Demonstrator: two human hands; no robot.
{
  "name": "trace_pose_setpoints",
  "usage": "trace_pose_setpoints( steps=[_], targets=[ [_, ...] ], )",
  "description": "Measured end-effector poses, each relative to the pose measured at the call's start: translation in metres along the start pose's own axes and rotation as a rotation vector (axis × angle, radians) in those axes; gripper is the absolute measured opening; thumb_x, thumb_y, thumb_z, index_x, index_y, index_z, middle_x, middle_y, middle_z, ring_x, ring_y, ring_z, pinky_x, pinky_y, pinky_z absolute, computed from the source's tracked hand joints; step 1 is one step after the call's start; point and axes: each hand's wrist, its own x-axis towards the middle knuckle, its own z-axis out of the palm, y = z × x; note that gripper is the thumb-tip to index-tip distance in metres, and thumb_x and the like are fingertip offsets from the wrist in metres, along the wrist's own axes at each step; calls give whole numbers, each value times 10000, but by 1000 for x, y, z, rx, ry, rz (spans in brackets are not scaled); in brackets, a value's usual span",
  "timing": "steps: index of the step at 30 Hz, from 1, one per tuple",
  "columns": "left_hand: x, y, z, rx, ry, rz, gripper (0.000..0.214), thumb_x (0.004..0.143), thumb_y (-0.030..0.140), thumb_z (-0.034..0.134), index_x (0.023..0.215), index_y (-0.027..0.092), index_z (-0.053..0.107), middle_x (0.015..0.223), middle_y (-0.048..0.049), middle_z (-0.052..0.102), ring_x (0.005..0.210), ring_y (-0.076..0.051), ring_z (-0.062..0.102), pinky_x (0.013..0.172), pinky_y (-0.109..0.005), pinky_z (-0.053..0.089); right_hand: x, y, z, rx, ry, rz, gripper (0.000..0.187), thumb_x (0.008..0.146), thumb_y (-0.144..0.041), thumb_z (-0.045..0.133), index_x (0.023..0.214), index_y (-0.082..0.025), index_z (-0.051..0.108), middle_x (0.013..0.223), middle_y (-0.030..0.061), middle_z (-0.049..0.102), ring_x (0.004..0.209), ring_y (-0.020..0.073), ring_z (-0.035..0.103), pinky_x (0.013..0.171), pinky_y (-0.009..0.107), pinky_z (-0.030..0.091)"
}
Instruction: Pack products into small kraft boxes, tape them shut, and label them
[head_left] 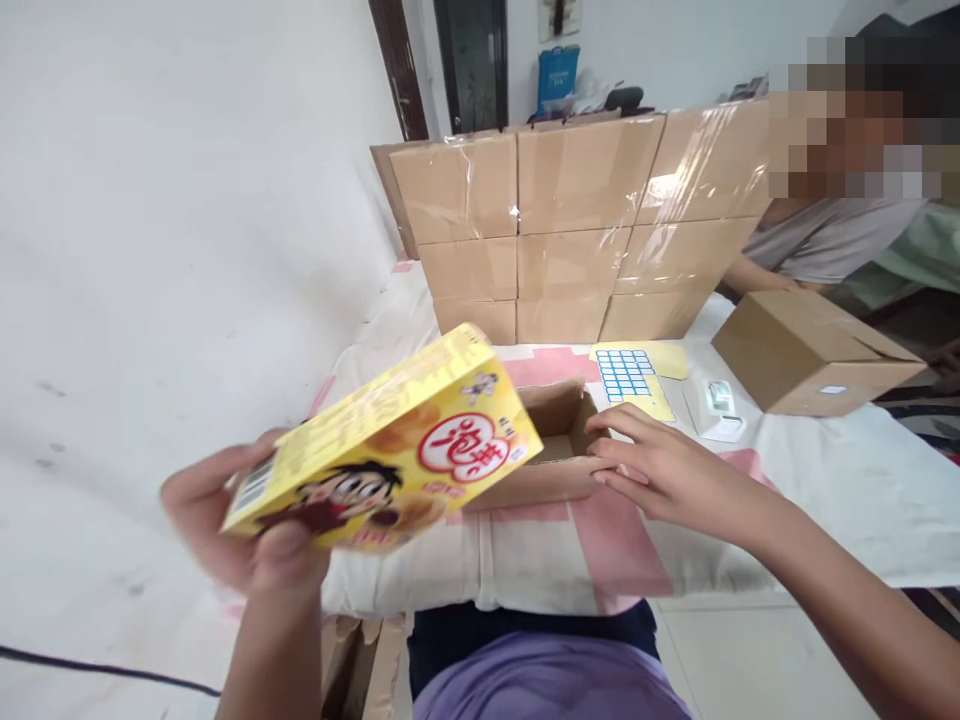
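My left hand (255, 510) is wrapped round one end of a yellow printed snack box (420, 450), which is tilted and held up over the table. A cartoon figure and red lettering show on its front. Behind the snack box stands a small open cardboard box (551, 480), partly hidden by it; the part of its inside that shows is bare. The fingers of my right hand (652, 460) close over the right wall of this cardboard box, thumb and fingertips at its rim.
Stacked cardboard boxes (570, 270) wrapped in clear tape form a wall at the back. On the cloth-covered table (832, 500) lie a sheet of blue-edged labels (624, 375) and a small white item (716, 408). At right, another person sits beside a closed carton (810, 350).
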Motion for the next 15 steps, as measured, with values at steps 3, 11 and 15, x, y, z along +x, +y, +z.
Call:
trace_pose_setpoints(
  steps=[3,11,15],
  targets=[
    [29,-4,57,-146,-162,232,520,869,607,659,1258,299,505,1120,-42,632,954,-210,664,839,-388,581,5,-9,3,43,-14,-34,125,1015,-259,543,946,-228,643,1200,112,633,1119,270,584,868,439,545],
    [47,-4,83,-101,-834,227,606,849,168,623,1430,278,488,1322,-94,624,1101,-210,651,815,-279,574,11,-9,12,138,32,-35,127,1030,-282,542,1032,-218,652,1196,107,620,1120,248,569,908,410,518],
    [44,-8,77,-76,-844,186,502,839,155,590,1324,261,522,1253,-69,645,1055,-200,654,820,-281,553,11,-4,16,199,26,-26,123,1032,-297,544,1003,-221,636,1155,93,611,1101,247,556,901,403,506]
  ],
)
